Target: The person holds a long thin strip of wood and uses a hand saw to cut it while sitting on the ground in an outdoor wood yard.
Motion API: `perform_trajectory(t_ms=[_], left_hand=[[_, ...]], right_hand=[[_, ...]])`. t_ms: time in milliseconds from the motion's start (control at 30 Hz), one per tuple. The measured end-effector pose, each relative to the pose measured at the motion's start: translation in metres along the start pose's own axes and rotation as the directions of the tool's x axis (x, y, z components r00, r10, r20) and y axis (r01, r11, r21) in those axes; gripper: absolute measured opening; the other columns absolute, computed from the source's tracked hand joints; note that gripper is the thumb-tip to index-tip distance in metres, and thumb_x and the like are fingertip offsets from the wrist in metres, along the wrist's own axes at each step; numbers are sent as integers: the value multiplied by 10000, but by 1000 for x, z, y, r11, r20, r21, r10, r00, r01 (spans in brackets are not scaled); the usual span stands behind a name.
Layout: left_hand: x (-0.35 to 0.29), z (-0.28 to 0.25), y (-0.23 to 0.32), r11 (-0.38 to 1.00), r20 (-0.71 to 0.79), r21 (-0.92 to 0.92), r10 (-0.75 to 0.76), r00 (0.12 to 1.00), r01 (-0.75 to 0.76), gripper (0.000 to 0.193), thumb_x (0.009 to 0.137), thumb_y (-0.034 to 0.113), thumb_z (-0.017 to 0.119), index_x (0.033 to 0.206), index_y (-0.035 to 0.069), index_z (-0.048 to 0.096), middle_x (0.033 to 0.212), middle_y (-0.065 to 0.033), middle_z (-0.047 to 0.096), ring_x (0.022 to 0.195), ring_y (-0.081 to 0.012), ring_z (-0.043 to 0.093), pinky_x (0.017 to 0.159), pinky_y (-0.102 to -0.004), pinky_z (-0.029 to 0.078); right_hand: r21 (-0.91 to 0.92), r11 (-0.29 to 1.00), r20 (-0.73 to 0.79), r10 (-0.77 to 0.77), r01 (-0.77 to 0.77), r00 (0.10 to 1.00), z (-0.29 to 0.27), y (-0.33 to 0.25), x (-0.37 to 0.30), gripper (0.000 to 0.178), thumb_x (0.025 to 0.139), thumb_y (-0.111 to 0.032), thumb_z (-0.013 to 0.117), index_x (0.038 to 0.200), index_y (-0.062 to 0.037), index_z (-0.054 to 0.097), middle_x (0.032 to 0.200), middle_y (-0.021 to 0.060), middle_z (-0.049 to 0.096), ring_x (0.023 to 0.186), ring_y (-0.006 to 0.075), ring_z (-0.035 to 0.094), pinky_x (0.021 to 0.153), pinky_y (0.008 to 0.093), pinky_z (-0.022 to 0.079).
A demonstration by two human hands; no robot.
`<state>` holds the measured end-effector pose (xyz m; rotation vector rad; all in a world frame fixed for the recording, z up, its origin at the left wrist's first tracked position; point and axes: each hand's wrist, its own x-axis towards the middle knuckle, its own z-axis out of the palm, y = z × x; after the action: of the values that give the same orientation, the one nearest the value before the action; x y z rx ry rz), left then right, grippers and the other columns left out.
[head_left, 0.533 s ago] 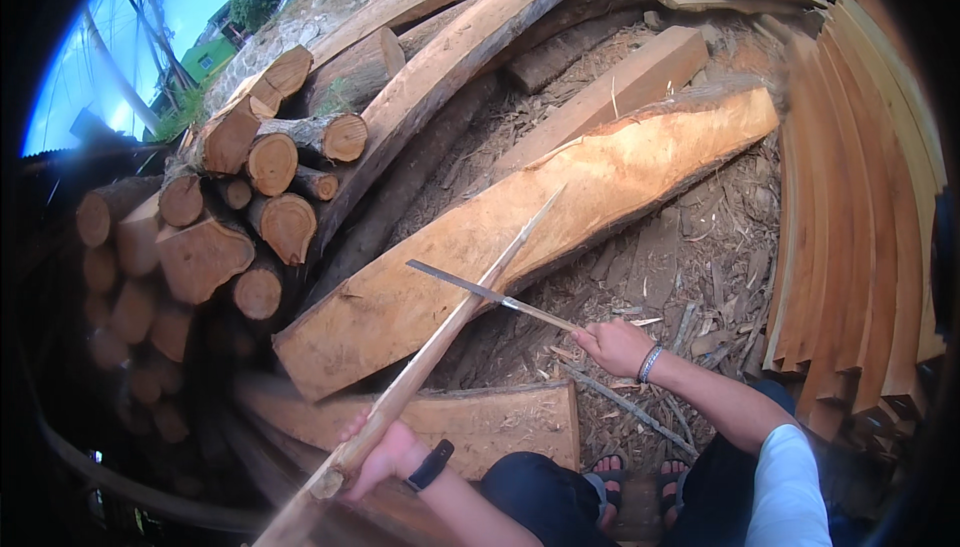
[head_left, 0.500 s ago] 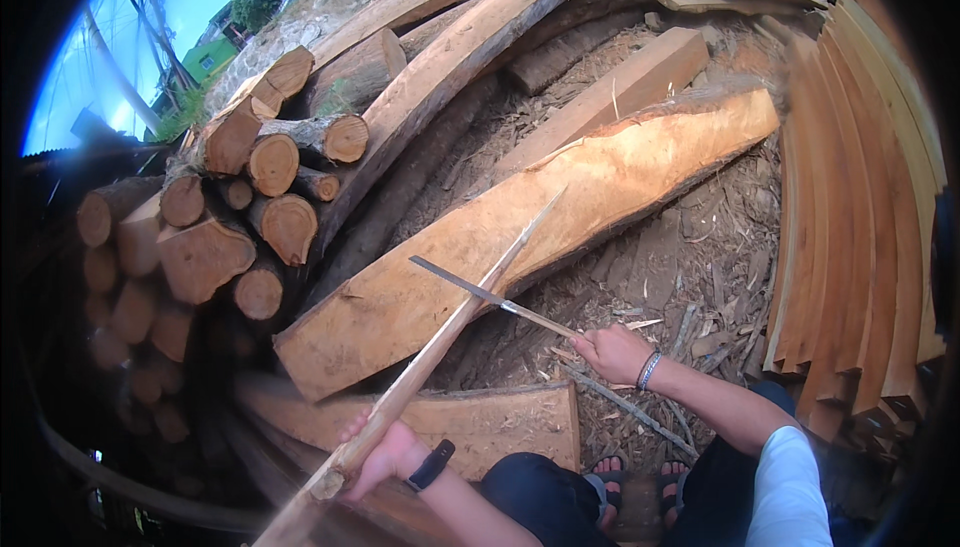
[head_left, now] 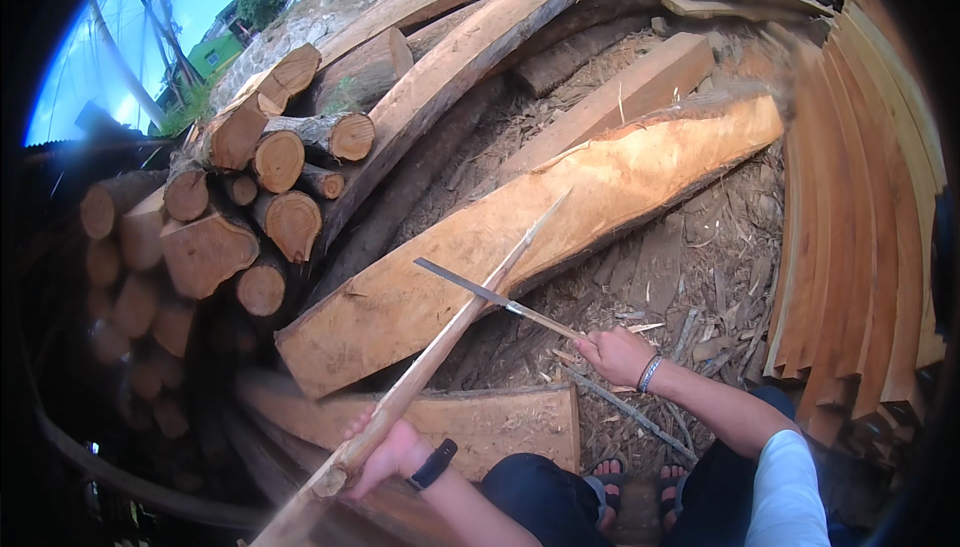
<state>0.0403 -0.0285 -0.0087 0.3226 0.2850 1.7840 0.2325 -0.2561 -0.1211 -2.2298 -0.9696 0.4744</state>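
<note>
Beside the stacked logs, left hand wraps pointed stick; right hand grips narrow-bladed tool firmly. Tool's crossing of stick barely changes over half a second; no headway shows.

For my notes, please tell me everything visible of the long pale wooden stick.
The long pale wooden stick looks mostly bare of bark and tapers to a sharp tip. The left hand grips it beside a round knot. It slants up from the lower picture edge, its near end unseen, in front of a broad tan wooden slab. A narrow dark metal blade crosses it, seemingly touching.
</note>
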Motion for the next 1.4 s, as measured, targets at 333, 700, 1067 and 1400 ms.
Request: perform_trajectory(t_ms=[333, 700, 1067, 1400], left_hand=[[4, 1, 5, 1000, -27, -13, 24, 999, -25, 894, 736, 900, 102, 721, 79, 456, 605, -55, 431, 564, -201, 435, 622, -383, 407], [-2, 0, 6, 999, 55, -48, 13, 998, -11, 925, 719, 921, 59, 702, 85, 455, 602, -56, 436, 563, -204, 419, 638, -379, 395], [-16, 9, -2, 999, 39, -25, -30, 999, 31, 921, 728, 916, 59, 690, 80, 442, 614, -59, 401, 616, -212, 418, 673, -397, 395], [-10, -3, -3, 996, 176, -87, 27, 984, -11, 972, 662, 973, 112, 679, 67, 463, 607, -69, 433, 601, -219, 426, 668, -380, 399]], right_hand=[[17, 999, 33, -36, 36, 999, 7, -18, -17, 558, 993, -496, 371, 898, -28, 659, 727, 273, 645, 741, 452, 652, 712, 525, 533], [-17, 986, 77, -164, 166, 983, 9, -43, -34, 532, 999, -486, 368, 887, -33, 623, 693, 255, 635, 712, 448, 647, 695, 545, 519], [-30, 988, 53, -148, 149, 988, 5, -45, -44, 547, 986, -519, 375, 872, -34, 600, 661, 248, 630, 679, 451, 644, 641, 558, 517], [2, 997, -43, -82, 82, 996, -8, -26, -29, 520, 1003, -455, 387, 887, 10, 591, 672, 272, 623, 688, 464, 639, 659, 547, 521]])
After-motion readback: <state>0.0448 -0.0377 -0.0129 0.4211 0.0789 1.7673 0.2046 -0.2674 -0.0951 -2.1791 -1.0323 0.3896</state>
